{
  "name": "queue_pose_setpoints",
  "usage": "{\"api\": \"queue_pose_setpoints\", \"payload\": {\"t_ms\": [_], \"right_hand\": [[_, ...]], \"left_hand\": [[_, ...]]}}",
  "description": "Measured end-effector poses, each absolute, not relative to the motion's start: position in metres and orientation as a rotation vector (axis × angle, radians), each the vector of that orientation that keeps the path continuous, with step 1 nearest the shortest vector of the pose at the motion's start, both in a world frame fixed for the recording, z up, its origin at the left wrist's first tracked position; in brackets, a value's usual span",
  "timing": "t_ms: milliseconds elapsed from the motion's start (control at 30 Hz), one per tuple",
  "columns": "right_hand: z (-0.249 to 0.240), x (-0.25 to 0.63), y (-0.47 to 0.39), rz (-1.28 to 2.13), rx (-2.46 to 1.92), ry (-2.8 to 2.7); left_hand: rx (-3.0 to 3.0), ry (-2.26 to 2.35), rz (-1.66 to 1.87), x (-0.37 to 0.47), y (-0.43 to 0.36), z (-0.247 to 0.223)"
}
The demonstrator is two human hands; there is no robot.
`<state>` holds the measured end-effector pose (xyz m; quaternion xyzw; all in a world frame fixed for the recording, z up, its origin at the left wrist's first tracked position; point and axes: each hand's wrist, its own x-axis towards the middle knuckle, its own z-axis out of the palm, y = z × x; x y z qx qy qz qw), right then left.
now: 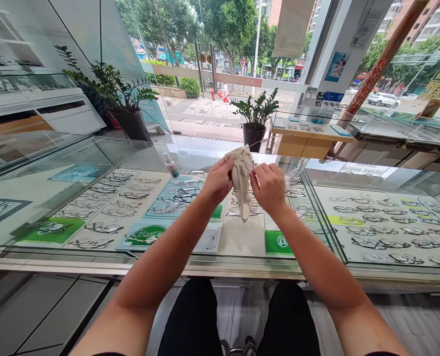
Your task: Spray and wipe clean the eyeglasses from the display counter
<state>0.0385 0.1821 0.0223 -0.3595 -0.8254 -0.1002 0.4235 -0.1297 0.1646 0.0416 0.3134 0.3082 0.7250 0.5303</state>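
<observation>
A beige cleaning cloth [241, 183] hangs folded over the glass counter, its lower end drooping. My left hand [220, 179] is closed on the cloth's left side, thumb and fingers pinching it. At the cloth's right edge my right hand [270, 185] is closed in a pinch on what looks like a pair of eyeglasses, mostly hidden by cloth and fingers. One thin eyeglass temple [268, 142] sticks out to the upper right. A small spray bottle [171, 165] with a white top stands on the counter, left of my hands.
Under the glass countertop [242, 269] lie rows of spectacle frames [385, 230] and green display cards [279, 242]. Potted plants [254, 123] stand beyond the counter by the window. A wooden display table [297, 146] is at the back right. My knees are below the counter's near edge.
</observation>
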Motion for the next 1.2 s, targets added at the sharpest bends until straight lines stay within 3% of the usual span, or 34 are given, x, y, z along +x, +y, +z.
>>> {"api": "queue_pose_setpoints", "payload": {"t_ms": [267, 533, 667, 833, 1200], "right_hand": [[0.010, 0.021, 0.181, -0.418, -1.034, -2.028], [0.016, 0.038, 0.195, -0.308, -1.090, -1.848], [0.020, 0.051, 0.205, -0.185, -1.002, -1.708], [0.028, 0.055, 0.207, 0.187, -0.734, -1.560], [0.047, 0.070, 0.208, 1.103, -0.458, -1.707]], "left_hand": [[0.973, 0.634, 1.601, -0.116, 0.161, 0.029], [1.331, 0.738, 1.467, -0.114, 0.162, 0.020], [1.266, 0.790, 1.602, -0.117, 0.163, 0.022], [1.129, 0.788, 1.806, -0.128, 0.160, 0.034], [1.508, 1.032, 2.025, -0.126, 0.141, 0.047]]}}
